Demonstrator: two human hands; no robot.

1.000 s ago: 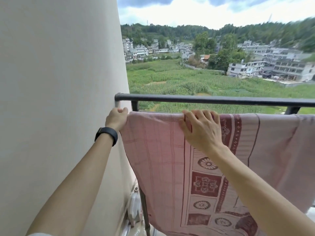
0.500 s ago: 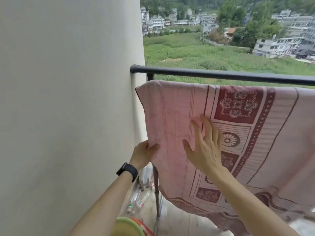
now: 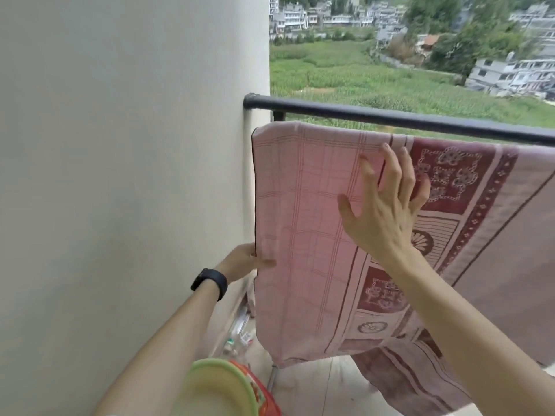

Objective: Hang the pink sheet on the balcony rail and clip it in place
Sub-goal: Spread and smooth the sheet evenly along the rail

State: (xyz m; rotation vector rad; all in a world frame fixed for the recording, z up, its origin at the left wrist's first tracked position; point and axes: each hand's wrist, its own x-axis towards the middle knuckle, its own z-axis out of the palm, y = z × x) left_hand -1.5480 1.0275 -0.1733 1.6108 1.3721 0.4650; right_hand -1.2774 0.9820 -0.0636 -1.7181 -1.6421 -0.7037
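Draping left to right just below the black rail [image 3: 390,118], your pink sheet [image 3: 306,235] hangs straight down; your left hand [image 3: 240,262] pinches its left edge, your right hand [image 3: 387,214] spreads flat on it.

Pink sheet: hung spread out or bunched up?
Spread: the pink sheet hangs flat, folded over just below the black rail.

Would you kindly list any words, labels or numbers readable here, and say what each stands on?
No text can be read.
pink sheet: woven patterns only, no lettering.
bottles on the floor: labels too blurred to read.
wristband: shows nothing legible.
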